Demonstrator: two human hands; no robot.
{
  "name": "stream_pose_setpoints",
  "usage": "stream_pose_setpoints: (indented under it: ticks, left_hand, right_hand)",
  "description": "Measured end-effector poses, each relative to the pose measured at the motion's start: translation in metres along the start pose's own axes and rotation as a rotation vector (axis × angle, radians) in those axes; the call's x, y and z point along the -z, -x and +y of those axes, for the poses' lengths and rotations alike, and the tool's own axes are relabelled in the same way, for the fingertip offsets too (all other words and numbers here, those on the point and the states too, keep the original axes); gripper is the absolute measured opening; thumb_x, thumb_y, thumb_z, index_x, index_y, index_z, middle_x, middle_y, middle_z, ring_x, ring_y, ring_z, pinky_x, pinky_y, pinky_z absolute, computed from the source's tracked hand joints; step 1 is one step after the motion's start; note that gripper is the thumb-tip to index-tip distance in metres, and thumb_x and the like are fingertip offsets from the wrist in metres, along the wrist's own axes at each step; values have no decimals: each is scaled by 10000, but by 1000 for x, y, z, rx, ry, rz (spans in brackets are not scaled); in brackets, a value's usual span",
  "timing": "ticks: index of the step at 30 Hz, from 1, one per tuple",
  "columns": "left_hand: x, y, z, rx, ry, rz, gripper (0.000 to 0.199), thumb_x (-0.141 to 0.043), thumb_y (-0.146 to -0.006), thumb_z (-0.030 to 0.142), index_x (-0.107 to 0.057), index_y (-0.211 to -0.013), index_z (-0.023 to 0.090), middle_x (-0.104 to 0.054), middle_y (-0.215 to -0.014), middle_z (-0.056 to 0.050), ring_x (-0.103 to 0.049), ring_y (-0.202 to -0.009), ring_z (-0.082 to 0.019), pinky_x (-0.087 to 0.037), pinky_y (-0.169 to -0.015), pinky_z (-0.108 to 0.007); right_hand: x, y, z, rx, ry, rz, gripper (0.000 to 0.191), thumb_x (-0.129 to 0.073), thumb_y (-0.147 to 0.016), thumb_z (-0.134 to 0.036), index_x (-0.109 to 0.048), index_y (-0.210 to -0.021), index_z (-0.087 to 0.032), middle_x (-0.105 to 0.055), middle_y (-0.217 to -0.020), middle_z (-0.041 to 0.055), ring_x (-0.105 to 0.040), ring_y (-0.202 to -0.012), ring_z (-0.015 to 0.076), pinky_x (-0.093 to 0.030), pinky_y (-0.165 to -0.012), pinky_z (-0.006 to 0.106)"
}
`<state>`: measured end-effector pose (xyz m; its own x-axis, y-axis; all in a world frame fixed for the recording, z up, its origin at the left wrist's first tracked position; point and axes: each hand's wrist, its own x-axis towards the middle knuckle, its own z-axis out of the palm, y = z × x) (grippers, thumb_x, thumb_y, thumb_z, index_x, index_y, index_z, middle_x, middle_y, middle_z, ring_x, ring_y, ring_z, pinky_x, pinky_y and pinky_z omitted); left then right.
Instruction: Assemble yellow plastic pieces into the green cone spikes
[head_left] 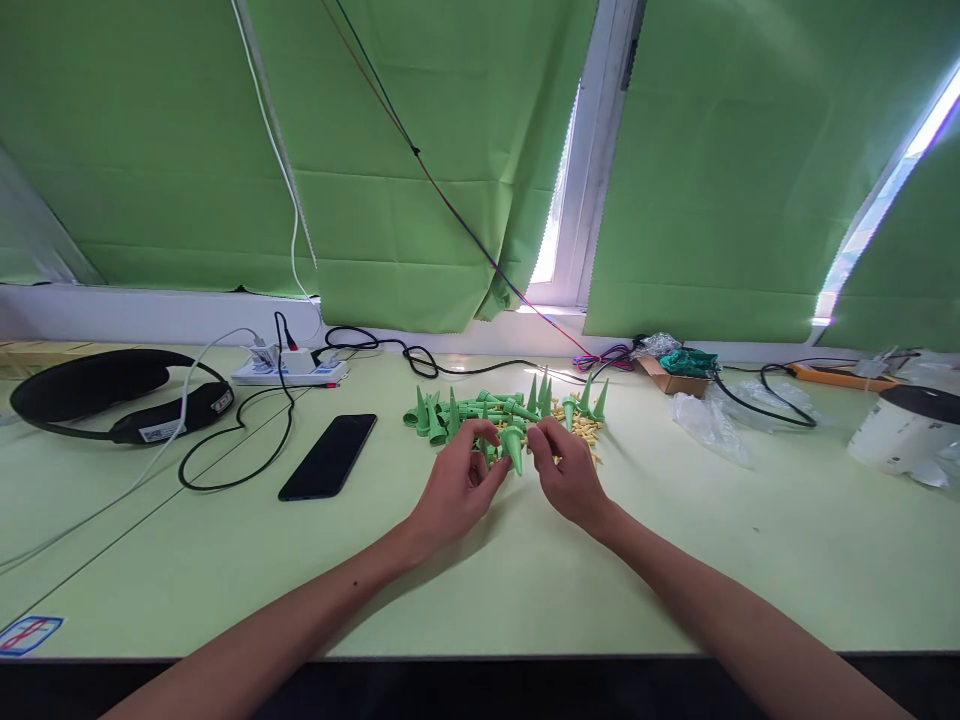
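Observation:
A green cone-shaped piece [514,449] points down toward the table between my two hands. My left hand [463,480] has its thumb and index finger closed on this cone from the left. Just right of the cone is my right hand [566,468], its fingers pinched together; whatever is between its fingertips is too small to make out. Behind the hands lie several green tubes and cones [495,405], some cones standing upright. Small yellowish pieces [585,428] are scattered among and to the right of them.
A black phone [328,457] lies on the pale green table [675,580]. At the left are a black headset [172,412] and a power strip [289,369] with cables. A small cardboard box [670,379], plastic bags [709,425] and a white roll [904,430] stand at the right.

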<state>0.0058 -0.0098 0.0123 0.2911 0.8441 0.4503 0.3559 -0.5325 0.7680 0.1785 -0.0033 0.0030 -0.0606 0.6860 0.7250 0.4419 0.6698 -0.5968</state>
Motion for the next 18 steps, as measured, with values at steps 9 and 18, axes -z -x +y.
stream_pose_setpoints:
  ticks: [9,18]
  left_hand:
    - [-1,-1,-2,69,123,-125,422,-336,-1011,477,-495,-746,190,-479,-502,40,-469,-474,-111,-382,-523,-249]
    - [2,-4,-3,210,392,-262,407,-448,-948,573,-470,-804,194,-495,-484,54,-475,-383,-103,-349,-406,-217]
  right_hand:
    - [1,3,1,40,-76,-8,266,-427,-1002,-336,-449,-766,-215,-429,-565,-55,-394,-503,107,-328,-539,251]
    - [1,3,-3,126,-72,-49,221,-437,-994,-269,-469,-783,-210,-442,-590,-55,-405,-518,105,-340,-550,239]
